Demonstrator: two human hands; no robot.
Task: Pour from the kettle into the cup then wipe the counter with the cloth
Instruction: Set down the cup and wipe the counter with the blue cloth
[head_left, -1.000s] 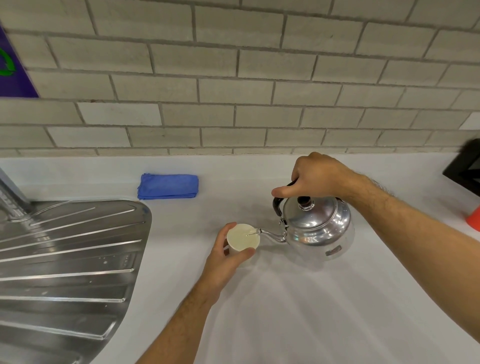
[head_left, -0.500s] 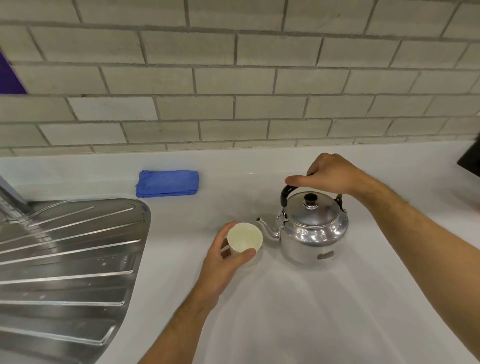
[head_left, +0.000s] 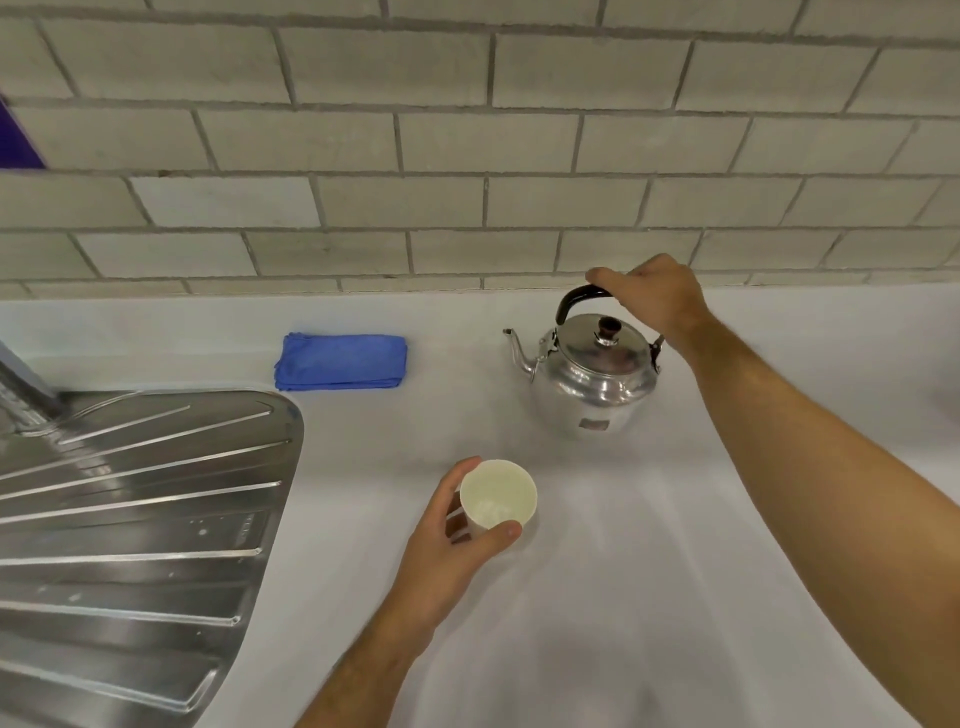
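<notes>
Since the frame half a sec ago the kettle (head_left: 592, 374) has gone from just right of the cup (head_left: 497, 499) to farther back & right, now well apart from it, upright, spout pointing left. It looks set down on the desk (head_left: 649, 545), though whether the base is fully seated I can't tell from this angle.

Right hand (head_left: 657, 299) is on the black handle (head_left: 574, 301), fingers (head_left: 602, 275) curled shut over the top of it. Left hand (head_left: 441, 540) wraps the cup at near centre, thumb on the near wall, other fingers round the left side, clamped lightly. Cup stands upright on the desk; inside looks pale w/ maybe a little liquid at the bottom, too washed out to be sure.

The cloth (head_left: 340, 361), blue & folded, lies far left of the kettle, just beyond the sink's metal drainboard (head_left: 140, 493), untouched.

Judgement: pour seems done, step in hand is parking the kettle & letting go, then cloth.

How to do it well:
- Make sure the kettle sits flat before opening the right hand; let the handle down gently, don't drop it.
- Leave the spout turned away from the cup & the wipe path.
- Ease the left hand off w/o nudging the cup; it looks light and would tip easily.
- Left hand is nearer the cloth, so reach w/ that.
- Wipe around the cup, not through it, esp. between cup & kettle where drips would most likely land.
</notes>
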